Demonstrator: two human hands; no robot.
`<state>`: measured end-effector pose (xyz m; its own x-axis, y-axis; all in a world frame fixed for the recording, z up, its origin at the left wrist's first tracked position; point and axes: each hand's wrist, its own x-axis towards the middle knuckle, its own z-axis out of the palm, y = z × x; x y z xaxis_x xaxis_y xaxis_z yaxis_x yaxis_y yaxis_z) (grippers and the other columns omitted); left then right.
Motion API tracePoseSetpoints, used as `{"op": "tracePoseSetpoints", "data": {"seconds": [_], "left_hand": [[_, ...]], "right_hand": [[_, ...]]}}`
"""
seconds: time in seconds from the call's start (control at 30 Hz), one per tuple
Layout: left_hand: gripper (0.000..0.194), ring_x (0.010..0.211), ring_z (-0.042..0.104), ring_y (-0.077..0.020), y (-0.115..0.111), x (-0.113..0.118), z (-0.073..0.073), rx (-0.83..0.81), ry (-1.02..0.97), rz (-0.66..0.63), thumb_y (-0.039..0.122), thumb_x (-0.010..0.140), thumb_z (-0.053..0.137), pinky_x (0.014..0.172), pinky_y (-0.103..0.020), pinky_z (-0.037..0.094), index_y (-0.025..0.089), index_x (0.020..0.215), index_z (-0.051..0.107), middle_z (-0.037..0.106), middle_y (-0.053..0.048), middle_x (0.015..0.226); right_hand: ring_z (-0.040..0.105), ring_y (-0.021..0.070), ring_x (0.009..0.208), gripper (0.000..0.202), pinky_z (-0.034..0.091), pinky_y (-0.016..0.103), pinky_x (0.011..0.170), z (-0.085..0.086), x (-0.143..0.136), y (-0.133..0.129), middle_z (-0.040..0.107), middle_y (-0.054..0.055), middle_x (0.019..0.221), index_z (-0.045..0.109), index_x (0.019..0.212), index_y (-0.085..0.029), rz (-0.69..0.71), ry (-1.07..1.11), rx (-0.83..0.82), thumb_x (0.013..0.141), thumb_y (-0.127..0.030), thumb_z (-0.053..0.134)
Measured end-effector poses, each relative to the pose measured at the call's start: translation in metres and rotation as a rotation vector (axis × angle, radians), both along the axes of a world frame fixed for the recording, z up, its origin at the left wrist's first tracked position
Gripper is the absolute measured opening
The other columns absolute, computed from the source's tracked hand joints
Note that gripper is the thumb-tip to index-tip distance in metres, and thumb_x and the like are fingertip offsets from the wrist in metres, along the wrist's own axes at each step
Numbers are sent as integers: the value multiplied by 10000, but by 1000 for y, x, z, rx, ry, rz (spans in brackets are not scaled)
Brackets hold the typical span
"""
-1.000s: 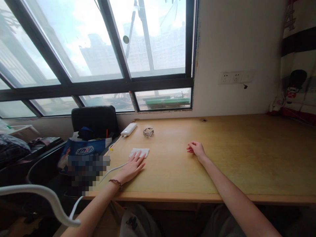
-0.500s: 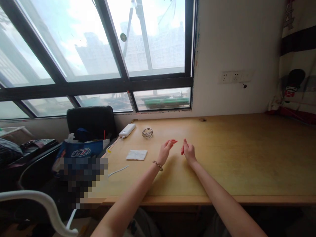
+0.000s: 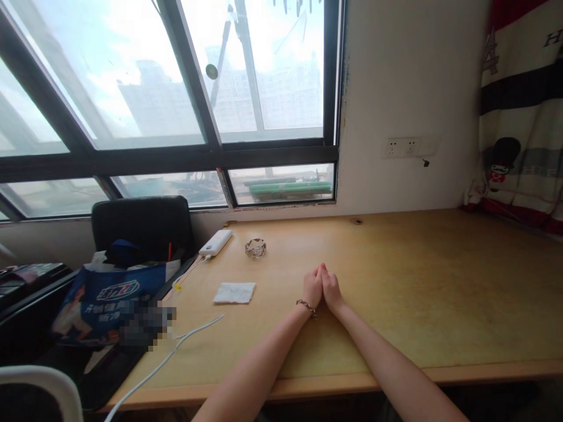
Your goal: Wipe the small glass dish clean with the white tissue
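Note:
My left hand and my right hand are pressed together over the middle of the wooden desk. Their fingers are closed against each other, with the tips pointing away from me. No object shows between them, and the palms are hidden. A braided bracelet circles my left wrist. Left of the hands lies a folded white tissue, apart from them. Farther back on the desk sits a silver openwork ring-shaped object.
A white power bank with a cable plugged in lies at the desk's left edge. A white cable runs over the front left corner. To the left, a blue bag rests by a black chair. A wall socket is behind the desk.
My hands were apart, the left with fingers spread and the right with thumb raised; now they have come together. The view has shifted slightly, while the desk items stay in place.

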<state>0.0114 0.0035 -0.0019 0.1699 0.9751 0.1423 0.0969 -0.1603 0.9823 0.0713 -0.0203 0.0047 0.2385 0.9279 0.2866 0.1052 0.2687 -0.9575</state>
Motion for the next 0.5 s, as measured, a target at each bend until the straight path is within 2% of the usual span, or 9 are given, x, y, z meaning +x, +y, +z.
{"op": "tracePoseSetpoints", "data": {"seconds": [0.13, 0.5], "left_hand": [[400, 513, 410, -119, 0, 4, 0, 136, 86, 68, 463, 765, 369, 499, -228, 291, 168, 511, 459, 472, -13, 504], [400, 515, 408, -116, -6, 0, 4, 153, 95, 42, 444, 781, 343, 503, -223, 301, 161, 536, 484, 480, -11, 518]], "right_hand": [[478, 126, 477, 536, 328, 216, 436, -5, 3, 4, 538, 38, 473, 459, 465, -169, -48, -70, 1, 792, -550, 272], [465, 126, 457, 512, 304, 222, 434, -3, 7, -1, 520, 35, 454, 462, 450, -166, -58, -160, 74, 797, -510, 308]]}}
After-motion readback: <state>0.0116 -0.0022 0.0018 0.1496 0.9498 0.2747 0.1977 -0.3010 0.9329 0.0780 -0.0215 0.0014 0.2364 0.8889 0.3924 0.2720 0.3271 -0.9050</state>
